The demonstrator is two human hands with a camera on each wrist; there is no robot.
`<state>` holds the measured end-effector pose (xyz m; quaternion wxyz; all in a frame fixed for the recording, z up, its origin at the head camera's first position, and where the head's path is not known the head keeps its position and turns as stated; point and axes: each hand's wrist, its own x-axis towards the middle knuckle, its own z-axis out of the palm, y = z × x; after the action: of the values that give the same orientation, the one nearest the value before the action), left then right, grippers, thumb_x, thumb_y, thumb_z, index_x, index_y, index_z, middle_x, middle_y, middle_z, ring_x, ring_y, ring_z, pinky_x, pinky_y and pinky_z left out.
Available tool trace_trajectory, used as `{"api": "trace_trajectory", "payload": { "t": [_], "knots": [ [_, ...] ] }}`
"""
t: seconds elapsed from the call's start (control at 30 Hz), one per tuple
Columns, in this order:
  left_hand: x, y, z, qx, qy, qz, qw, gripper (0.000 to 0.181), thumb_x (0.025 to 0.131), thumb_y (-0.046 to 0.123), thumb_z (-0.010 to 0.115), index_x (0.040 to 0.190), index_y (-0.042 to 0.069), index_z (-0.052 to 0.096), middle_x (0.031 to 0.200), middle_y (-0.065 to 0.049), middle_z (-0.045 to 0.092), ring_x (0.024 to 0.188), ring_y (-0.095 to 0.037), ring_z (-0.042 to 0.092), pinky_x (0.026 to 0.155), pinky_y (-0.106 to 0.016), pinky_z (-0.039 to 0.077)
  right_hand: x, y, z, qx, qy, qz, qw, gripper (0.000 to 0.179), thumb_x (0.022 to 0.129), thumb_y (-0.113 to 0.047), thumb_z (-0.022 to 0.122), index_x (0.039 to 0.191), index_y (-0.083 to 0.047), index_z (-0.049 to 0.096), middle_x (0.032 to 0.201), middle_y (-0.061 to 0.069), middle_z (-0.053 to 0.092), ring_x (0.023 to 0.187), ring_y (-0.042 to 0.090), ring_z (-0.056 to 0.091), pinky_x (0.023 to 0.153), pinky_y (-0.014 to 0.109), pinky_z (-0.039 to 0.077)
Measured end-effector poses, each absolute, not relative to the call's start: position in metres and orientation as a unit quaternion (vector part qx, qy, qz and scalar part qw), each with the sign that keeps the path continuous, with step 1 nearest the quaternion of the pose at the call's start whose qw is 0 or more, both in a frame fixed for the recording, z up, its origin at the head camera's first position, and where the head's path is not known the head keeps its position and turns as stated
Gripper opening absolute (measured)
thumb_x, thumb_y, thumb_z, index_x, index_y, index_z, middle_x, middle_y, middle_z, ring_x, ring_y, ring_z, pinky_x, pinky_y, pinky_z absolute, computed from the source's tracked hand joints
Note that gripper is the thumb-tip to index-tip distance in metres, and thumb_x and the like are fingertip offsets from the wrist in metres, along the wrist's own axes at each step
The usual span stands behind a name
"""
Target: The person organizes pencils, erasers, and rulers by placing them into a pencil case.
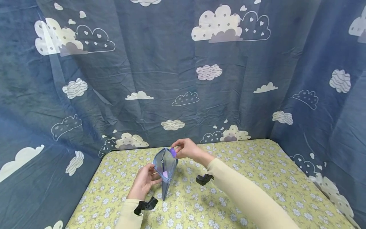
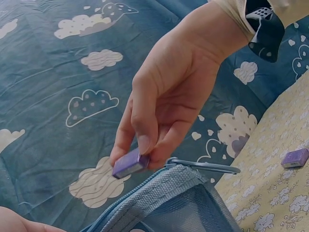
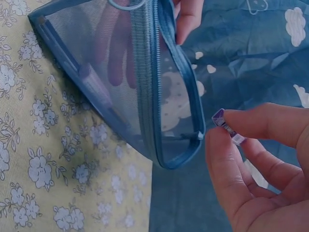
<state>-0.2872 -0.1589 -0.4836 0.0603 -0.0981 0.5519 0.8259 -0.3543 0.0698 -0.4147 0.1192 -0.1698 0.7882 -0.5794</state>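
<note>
My left hand (image 1: pixel 143 183) holds a blue mesh zipper pouch (image 1: pixel 170 163) at its side, the pouch's mouth unzipped and gaping upward. Several of its fingers show through the mesh (image 3: pixel 111 29) in the right wrist view. Between thumb and fingertips, my right hand (image 1: pixel 187 149) pinches a small purple block (image 2: pixel 130 163), just outside the pouch's opening. Slim, pen-like items (image 1: pixel 162 166) and a pale purple piece (image 1: pixel 165 174) show inside the pouch. A light blue ring (image 2: pixel 207 166) hangs at the zipper end.
Another purple block (image 2: pixel 295 158) lies on the yellow floral tablecloth (image 1: pixel 228 190). Dark blue cloud-patterned curtains (image 1: pixel 160 70) stand behind and on both sides of the table. Black camera mounts (image 1: pixel 146 205) sit on both wrists.
</note>
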Motion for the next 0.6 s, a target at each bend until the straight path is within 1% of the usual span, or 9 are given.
{"api": "trace_trajectory", "payload": {
  "t": [0.17, 0.27, 0.37, 0.5, 0.6],
  "knots": [
    [-0.286, -0.158, -0.483, -0.099, 0.553, 0.825, 0.06, 0.023, 0.101, 0.013, 0.05, 0.078, 0.01, 0.052, 0.099, -0.017, 0.063, 0.097, -0.035, 0.07, 0.098, -0.067, 0.042, -0.356, 0.061, -0.419, -0.173, 0.791, -0.575, 0.118, 0.045, 0.074, 0.014, 0.072, 0.118, 0.001, 0.067, 0.092, 0.016, 0.066, 0.074, 0.02, 0.066, 0.076, 0.036, 0.06],
    [-0.285, -0.158, -0.483, -0.093, 0.555, 0.825, 0.062, 0.023, 0.102, 0.014, 0.05, 0.079, 0.01, 0.052, 0.099, -0.016, 0.063, 0.096, -0.033, 0.07, 0.098, -0.068, 0.041, -0.356, 0.057, -0.42, -0.173, 0.796, -0.569, 0.116, 0.046, 0.075, 0.014, 0.073, 0.118, 0.002, 0.067, 0.092, 0.017, 0.066, 0.073, 0.02, 0.065, 0.076, 0.036, 0.06],
    [-0.284, -0.158, -0.483, -0.088, 0.554, 0.826, 0.065, 0.022, 0.102, 0.014, 0.049, 0.081, 0.01, 0.052, 0.098, -0.014, 0.063, 0.095, -0.032, 0.07, 0.099, -0.069, 0.04, -0.356, 0.053, -0.421, -0.174, 0.804, -0.558, 0.109, 0.047, 0.073, 0.013, 0.074, 0.118, 0.002, 0.068, 0.092, 0.017, 0.066, 0.072, 0.018, 0.064, 0.073, 0.035, 0.059],
    [-0.284, -0.158, -0.482, -0.085, 0.557, 0.823, 0.065, 0.021, 0.102, 0.014, 0.049, 0.082, 0.01, 0.053, 0.098, -0.013, 0.063, 0.096, -0.032, 0.069, 0.099, -0.068, 0.041, -0.356, 0.048, -0.422, -0.171, 0.808, -0.554, 0.104, 0.049, 0.071, 0.015, 0.073, 0.118, 0.001, 0.068, 0.09, 0.017, 0.066, 0.069, 0.018, 0.064, 0.072, 0.033, 0.06],
    [-0.284, -0.157, -0.482, -0.086, 0.56, 0.822, 0.062, 0.02, 0.102, 0.014, 0.048, 0.083, 0.009, 0.053, 0.097, -0.013, 0.063, 0.096, -0.032, 0.069, 0.097, -0.068, 0.042, -0.357, 0.045, -0.423, -0.166, 0.811, -0.55, 0.107, 0.048, 0.072, 0.015, 0.073, 0.117, 0.0, 0.069, 0.089, 0.016, 0.065, 0.068, 0.019, 0.065, 0.074, 0.037, 0.06]
  ]
}}
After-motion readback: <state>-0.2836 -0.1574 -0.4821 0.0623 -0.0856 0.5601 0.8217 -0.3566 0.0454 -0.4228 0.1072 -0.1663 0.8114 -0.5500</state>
